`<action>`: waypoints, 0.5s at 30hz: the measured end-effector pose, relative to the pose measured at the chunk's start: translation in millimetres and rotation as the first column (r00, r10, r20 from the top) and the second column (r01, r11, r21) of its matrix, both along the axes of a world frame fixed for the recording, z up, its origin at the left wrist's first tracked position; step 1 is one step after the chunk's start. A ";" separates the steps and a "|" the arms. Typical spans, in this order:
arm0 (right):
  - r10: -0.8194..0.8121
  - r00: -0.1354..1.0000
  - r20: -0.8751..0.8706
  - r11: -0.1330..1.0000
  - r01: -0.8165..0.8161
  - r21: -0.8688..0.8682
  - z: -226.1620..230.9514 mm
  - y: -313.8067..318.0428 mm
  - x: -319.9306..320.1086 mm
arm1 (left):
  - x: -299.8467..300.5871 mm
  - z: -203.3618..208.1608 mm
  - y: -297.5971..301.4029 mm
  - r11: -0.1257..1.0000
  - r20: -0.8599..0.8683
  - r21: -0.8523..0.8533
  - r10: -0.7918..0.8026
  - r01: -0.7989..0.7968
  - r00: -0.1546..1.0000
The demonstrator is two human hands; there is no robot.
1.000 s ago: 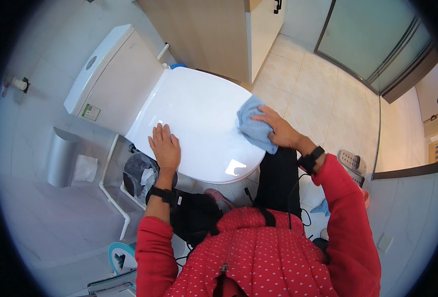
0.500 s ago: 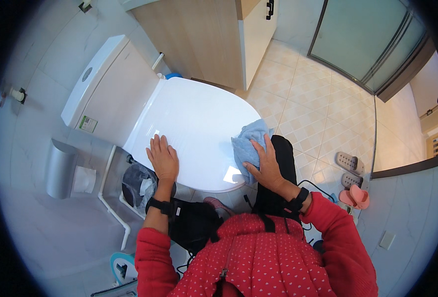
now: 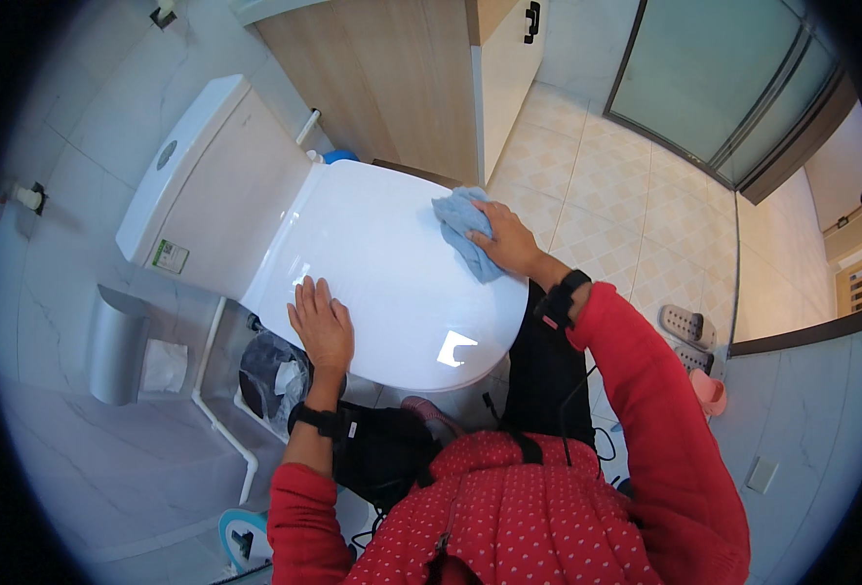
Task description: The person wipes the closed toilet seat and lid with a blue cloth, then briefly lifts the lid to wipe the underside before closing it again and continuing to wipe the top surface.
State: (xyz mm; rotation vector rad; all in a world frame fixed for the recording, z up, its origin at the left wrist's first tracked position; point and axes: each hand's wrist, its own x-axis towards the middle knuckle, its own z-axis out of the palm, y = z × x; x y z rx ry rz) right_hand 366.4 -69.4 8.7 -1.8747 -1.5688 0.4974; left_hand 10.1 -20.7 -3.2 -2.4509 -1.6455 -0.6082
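A white toilet lid (image 3: 392,283), lowered and glossy, lies in front of me. My left hand (image 3: 321,324) rests flat on its near left part, fingers stretched out and nothing in them. At the lid's far right edge, my right hand (image 3: 505,239) holds a crumpled light-blue cloth (image 3: 462,226) against the surface; the palm side and some fingertips are hidden in the cloth. The white cistern (image 3: 207,190) joins the lid on the left, with a push button on top and a small green-and-white label.
Behind the toilet stands a wood-sided cabinet (image 3: 382,88). A lined waste bin (image 3: 273,375), white pipe (image 3: 221,429) and grey paper holder (image 3: 119,346) are at the left. Slippers (image 3: 689,336) lie on the tiled floor at the right, near a glass door (image 3: 709,88).
My right hand has moved the cloth away from me, from the lid's front right edge toward its far right edge. My left hand stays almost in place on the lid.
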 end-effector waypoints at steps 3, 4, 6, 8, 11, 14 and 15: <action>-0.026 0.999 -0.032 0.996 0.023 -0.088 5.1 15.2 2.4 | 0.4 -0.2 -0.6 1.000 0.003 -0.001 0.009 -0.009 1.000; -0.037 0.998 -0.044 0.993 0.031 -0.118 6.1 16.0 1.8 | 0.5 -0.2 -0.8 1.000 -0.008 0.015 0.007 -0.007 1.000; -0.063 0.997 -0.033 0.991 0.059 -0.121 6.4 12.5 -0.7 | -0.1 -0.1 -0.5 1.000 0.006 0.019 -0.004 0.004 1.000; -0.083 0.996 -0.025 0.991 0.080 -0.105 5.2 5.8 -2.0 | -0.7 -1.0 -2.2 1.000 0.013 0.028 -0.009 0.008 1.000; -0.116 0.992 -0.041 0.991 0.113 -0.077 1.1 -3.7 -3.5 | -1.0 -1.2 -1.8 1.000 0.000 0.022 0.004 -0.004 1.000; -0.162 0.984 -0.079 0.984 0.155 -0.087 -4.2 -17.1 -2.9 | -0.4 -1.7 -1.7 1.000 -0.016 0.013 0.021 -0.021 1.000; -0.176 0.980 -0.095 0.982 0.168 -0.086 -5.9 -22.0 -3.2 | -0.5 -1.7 -1.7 1.000 -0.007 0.013 0.018 -0.018 1.000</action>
